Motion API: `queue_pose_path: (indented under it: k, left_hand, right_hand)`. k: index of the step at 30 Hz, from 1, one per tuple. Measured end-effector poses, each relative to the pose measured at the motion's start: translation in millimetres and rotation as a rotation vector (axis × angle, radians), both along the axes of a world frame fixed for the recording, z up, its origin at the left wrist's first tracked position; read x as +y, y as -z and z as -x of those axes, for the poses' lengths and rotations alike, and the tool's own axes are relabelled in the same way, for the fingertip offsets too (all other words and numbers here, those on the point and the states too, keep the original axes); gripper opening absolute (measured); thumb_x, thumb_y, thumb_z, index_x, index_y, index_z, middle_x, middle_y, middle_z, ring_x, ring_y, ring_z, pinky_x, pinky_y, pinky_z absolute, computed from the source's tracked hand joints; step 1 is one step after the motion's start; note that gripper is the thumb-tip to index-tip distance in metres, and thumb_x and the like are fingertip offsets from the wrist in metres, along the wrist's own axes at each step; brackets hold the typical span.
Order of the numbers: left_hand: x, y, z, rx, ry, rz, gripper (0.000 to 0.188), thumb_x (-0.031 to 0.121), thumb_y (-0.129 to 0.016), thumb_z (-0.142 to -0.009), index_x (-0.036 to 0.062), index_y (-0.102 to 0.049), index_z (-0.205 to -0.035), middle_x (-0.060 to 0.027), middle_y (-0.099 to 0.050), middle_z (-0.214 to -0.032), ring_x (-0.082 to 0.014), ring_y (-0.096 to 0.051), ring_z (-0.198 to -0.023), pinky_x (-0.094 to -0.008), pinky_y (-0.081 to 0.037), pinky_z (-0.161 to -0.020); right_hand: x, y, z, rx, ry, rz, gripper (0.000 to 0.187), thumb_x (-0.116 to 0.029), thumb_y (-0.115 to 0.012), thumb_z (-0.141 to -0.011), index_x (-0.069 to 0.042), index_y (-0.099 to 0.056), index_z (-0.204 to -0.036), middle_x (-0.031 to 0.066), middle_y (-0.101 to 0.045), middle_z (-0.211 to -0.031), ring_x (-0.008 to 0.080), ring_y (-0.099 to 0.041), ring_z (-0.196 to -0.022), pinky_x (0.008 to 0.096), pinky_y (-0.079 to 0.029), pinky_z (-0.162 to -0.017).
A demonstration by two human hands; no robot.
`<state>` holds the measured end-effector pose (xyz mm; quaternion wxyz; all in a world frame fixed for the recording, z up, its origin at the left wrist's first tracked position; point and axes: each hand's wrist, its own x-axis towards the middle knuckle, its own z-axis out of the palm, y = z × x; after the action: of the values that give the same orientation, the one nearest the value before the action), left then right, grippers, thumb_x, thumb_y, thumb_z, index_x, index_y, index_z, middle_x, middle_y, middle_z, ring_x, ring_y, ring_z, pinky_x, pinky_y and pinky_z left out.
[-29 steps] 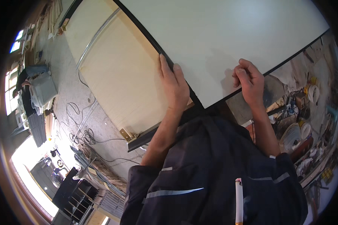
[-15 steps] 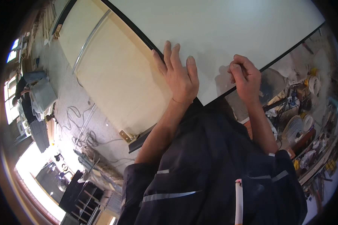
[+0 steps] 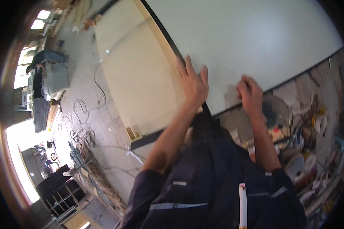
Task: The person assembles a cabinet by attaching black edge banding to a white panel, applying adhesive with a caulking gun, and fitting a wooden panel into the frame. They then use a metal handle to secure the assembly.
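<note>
One near corner of the white panel points toward our body, with our two hands on either side of it. Our left hand is open, its fingers a little spread along the black edge strip and its thumb toward the panel; it grips nothing that we can see. Our right hand is loosely curled at the panel's near edge, thumb close to the bent fingers. We cannot tell whether it pinches something small or whether it touches the panel.

To do this well, we should probably lay the left palm flat, with light, even pressure, so that our fingertips can feel any step along the strip. The right hand seems best with relaxed fingers, nails clear of the smooth white face. We would also be wise to set aside what looks like a cigarette, since ash might mark the panel.

The panel stretches ahead of both hands and away to the right. The pale board lies on the left hand's outer side, with a gold-coloured bracket at its near left corner.
</note>
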<state>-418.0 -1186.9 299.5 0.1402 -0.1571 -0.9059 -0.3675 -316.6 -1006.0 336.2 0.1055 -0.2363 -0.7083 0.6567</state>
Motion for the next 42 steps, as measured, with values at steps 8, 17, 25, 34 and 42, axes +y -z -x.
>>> queue_pose_path:
  k: [8,17,25,34,42]
  left_hand:
    - [1,-3,-24,-0.126,-0.076,-0.082,0.073,0.032,-0.057,-0.102,-0.0095,-0.023,-0.152,-0.0397,-0.016,-0.157,-0.0546,-0.027,-0.143,-0.0523,-0.031,-0.116]
    - [-50,-50,-31,-0.377,0.072,-0.232,0.065,0.035,-0.062,-0.099,-0.0053,-0.041,-0.146,-0.0358,-0.039,-0.147,-0.0487,-0.047,-0.131,-0.0477,-0.041,-0.108]
    - [-268,-97,-214,-0.549,0.030,-0.626,0.027,0.019,-0.060,-0.101,-0.0028,-0.069,-0.114,-0.0156,-0.074,-0.098,-0.0228,-0.072,-0.090,-0.0322,-0.054,-0.083]
    - [-572,137,-385,-0.756,-0.854,-0.864,0.029,0.021,-0.057,-0.103,-0.0055,-0.066,-0.109,-0.0143,-0.073,-0.087,-0.0174,-0.070,-0.076,-0.0292,-0.056,-0.069]
    - [-708,247,-532,-1.330,-1.184,-0.828,0.032,0.022,-0.063,-0.095,-0.0087,-0.069,-0.101,-0.0118,-0.071,-0.077,-0.0191,-0.068,-0.061,-0.0321,-0.053,-0.052]
  right_hand:
    - [7,6,0,0.028,-0.050,0.117,0.033,-0.012,-0.060,-0.098,0.006,-0.060,-0.125,0.0053,-0.065,-0.084,0.0087,-0.057,-0.063,0.0259,-0.050,-0.056]
    - [12,1,2,-0.040,-0.013,-0.084,0.039,-0.015,-0.059,-0.098,0.005,-0.057,-0.131,0.0061,-0.065,-0.085,0.0101,-0.057,-0.064,0.0272,-0.052,-0.055]
    - [15,16,10,-0.040,0.069,-0.211,0.041,-0.013,-0.059,-0.096,0.005,-0.055,-0.132,0.0057,-0.062,-0.083,0.0114,-0.054,-0.064,0.0270,-0.048,-0.054]
    - [-197,-9,4,-0.058,-0.074,-0.329,0.037,-0.016,-0.061,-0.097,0.001,-0.057,-0.130,0.0045,-0.064,-0.088,0.0115,-0.059,-0.068,0.0267,-0.052,-0.059]
    - [-516,-33,25,-0.139,-0.447,-0.317,0.027,-0.010,-0.061,-0.095,0.006,-0.063,-0.118,0.0072,-0.066,-0.086,0.0135,-0.064,-0.067,0.0296,-0.057,-0.062]
